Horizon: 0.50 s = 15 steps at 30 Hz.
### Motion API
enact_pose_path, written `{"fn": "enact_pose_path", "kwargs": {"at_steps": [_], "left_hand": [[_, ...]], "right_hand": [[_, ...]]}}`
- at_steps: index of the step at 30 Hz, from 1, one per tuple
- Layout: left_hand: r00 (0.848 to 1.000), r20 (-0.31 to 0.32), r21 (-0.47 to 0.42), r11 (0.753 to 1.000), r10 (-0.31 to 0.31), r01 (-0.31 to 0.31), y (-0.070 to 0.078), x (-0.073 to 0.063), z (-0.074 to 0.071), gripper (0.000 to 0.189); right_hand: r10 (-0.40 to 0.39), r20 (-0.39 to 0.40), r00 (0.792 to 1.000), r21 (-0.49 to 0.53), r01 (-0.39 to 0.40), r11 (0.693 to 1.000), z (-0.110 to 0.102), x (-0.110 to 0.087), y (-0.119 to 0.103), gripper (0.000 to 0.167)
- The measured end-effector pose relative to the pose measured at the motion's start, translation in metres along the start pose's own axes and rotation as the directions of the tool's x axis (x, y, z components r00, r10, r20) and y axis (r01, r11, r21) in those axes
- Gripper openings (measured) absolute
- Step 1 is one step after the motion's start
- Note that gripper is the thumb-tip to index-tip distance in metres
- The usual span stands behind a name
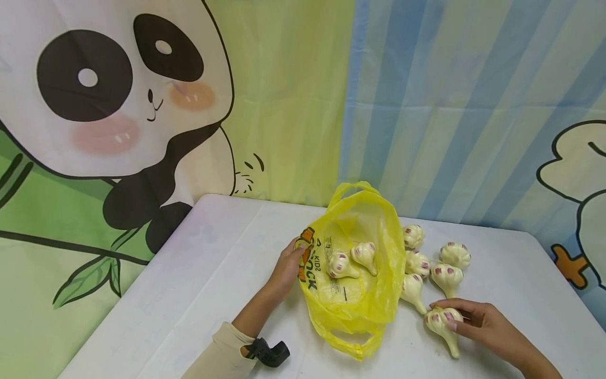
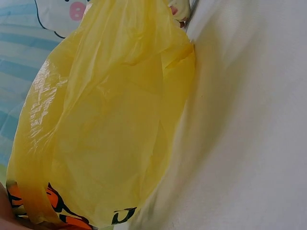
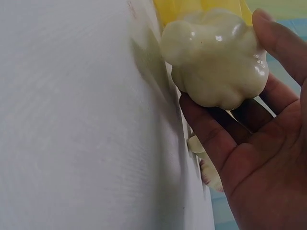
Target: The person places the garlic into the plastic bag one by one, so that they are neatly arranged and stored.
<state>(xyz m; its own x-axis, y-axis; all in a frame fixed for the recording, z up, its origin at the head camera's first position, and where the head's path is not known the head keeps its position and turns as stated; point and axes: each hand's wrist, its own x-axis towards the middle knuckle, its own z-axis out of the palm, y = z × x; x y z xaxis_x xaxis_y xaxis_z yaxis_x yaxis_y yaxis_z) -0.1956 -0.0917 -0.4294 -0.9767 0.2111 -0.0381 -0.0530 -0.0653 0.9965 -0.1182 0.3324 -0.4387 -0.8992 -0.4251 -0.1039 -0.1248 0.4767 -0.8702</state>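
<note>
My right hand point(image 1: 487, 327) pinched a glossy, lobed, tapering bulb point(image 1: 440, 320); my left hand point(image 1: 285, 267) gripped the thin, crinkled plastic bag point(image 1: 389, 263) at its printed side.

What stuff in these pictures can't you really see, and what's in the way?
Parts of some garlic bulbs beside the yellow bag: head view, the bag covers them.
Small print on the bag: head view, too tiny to read.
Two bulbs inside the bag: left wrist view, yellow plastic hides them.
Left hand: left wrist view, the lower left corner cuts most of it off.
</note>
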Motion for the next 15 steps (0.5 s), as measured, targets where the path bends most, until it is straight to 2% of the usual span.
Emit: {"fn": "enact_pose_path", "kwargs": {"at_steps": [8,12,15], "left_hand": [[1.000,-0.002,0.003,1.000,-0.007,0.007,0.0000,0.0001,0.0000,0.051],[1.000,-0.015,0.018,1.000,-0.005,0.005,0.0013,-0.0021,0.0013,0.054],[1.000,-0.015,0.017,1.000,0.000,0.001,0.0023,-0.0032,0.0018,0.053]], "right_hand": [[-0.008,-0.015,1.000,-0.018,0.008,1.000,-0.0002,-0.0005,-0.0027,0.034],[0.023,-0.052,0.998,-0.047,-0.025,0.999,0.0011,-0.0012,-0.0066,0.034],[0.000,-0.081,0.997,-0.063,-0.005,0.998,0.0022,-0.0022,-0.0094,0.033]]}}
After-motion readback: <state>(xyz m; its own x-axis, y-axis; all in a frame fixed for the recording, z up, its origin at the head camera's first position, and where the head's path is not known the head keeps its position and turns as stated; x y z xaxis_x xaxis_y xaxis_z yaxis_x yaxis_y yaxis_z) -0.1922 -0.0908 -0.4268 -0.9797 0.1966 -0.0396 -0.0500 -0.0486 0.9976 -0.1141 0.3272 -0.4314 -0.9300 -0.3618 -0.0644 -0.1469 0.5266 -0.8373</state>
